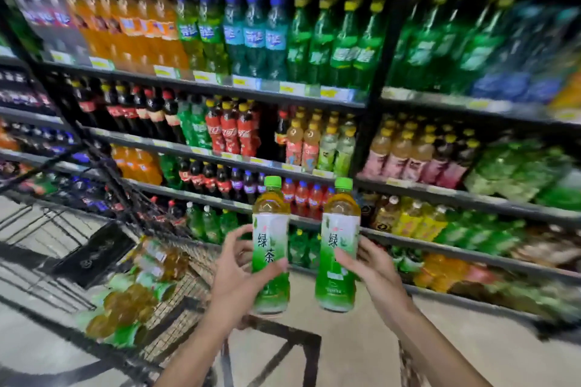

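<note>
Forearms rise from the bottom edge, a tea bottle in each hand. Off to the left stands the cart [191, 289], with a heap of like bottles [132, 302] lying on their sides in it. Next, the left hand [234, 273] grips the lower half of the left bottle [271, 245], thumb across the label. The right bottle [339, 248] is held the same way by the right hand [374, 267]. Both bottles are upright, caps up, near each other but apart, in front of the shelves [314, 97]. The cart lies down and left of both, so the left hand is nearer; I'd guess its bottle goes in first.
</note>
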Tool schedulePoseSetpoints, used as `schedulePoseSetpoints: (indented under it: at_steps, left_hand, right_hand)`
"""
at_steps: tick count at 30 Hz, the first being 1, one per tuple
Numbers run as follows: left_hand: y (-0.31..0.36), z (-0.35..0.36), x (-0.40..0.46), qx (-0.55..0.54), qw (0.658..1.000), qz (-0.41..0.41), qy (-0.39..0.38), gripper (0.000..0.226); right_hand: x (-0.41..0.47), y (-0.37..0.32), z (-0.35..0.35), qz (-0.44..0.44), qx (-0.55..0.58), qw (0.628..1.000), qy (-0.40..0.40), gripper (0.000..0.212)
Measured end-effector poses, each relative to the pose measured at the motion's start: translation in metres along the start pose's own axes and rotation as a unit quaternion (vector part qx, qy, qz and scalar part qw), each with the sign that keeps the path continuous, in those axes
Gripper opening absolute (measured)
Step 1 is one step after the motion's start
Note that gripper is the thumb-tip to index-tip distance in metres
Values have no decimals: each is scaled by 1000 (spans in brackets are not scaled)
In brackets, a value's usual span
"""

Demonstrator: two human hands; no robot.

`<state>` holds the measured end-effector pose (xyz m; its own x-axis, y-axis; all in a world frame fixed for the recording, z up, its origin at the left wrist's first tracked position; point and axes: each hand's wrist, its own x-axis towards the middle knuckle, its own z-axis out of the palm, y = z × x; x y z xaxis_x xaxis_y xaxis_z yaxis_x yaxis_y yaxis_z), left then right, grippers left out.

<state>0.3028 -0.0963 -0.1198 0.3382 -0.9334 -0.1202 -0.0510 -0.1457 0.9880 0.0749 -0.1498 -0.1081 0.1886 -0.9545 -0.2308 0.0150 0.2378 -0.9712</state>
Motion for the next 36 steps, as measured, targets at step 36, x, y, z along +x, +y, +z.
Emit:
schedulePoseSetpoints:
  at_steps: [36]
  left_hand:
    - [413,544,127,-64,869,463,-162,82]
  right_hand:
    - [45,-361,-525,-385,-101,873,281,58]
